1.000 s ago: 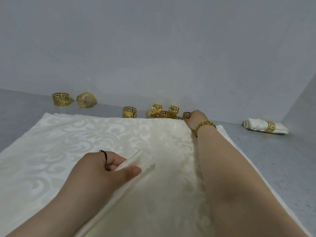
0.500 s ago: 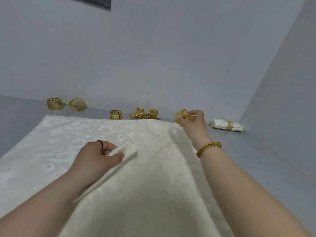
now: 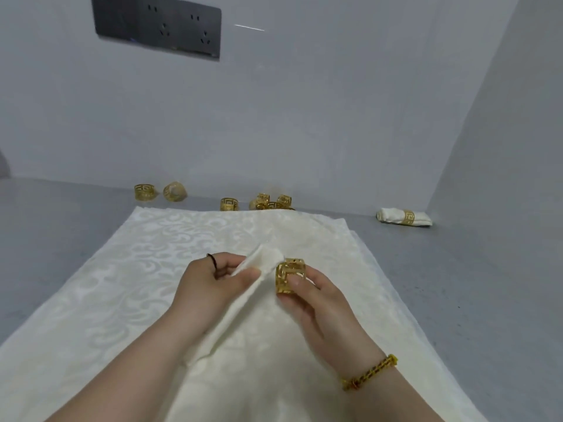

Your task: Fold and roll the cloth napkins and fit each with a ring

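- A person's two bare hands work over a stack of cream patterned napkins (image 3: 122, 269) spread flat on a grey table (image 3: 487, 269).
- The left hand (image 3: 213, 281) grips a rolled napkin (image 3: 264, 262) near its far end, with the fingers and thumb curled round it.
- The roll's long axis runs on a slant. It goes from low and near the person on the left up to its free tip, further away on the right.
- The right hand (image 3: 316, 303) pinches a gold openwork ring (image 3: 290, 276) between thumb and fingers. It holds the ring just right of the tip, touching it or all but touching.
- The ring is not yet on the roll, and which way its opening faces is hard to tell.
- My judgement is that the next move depends on lining the opening up with the roll's slanted axis. The ring could then slide down and leftward over the tip while the left hand keeps the roll tight.
- If that grip loosens, the roll may spring apart.
- Spare rings (image 3: 228, 204) sit along the back wall.
- A finished napkin (image 3: 403, 216), already ringed, lies in the far right corner.
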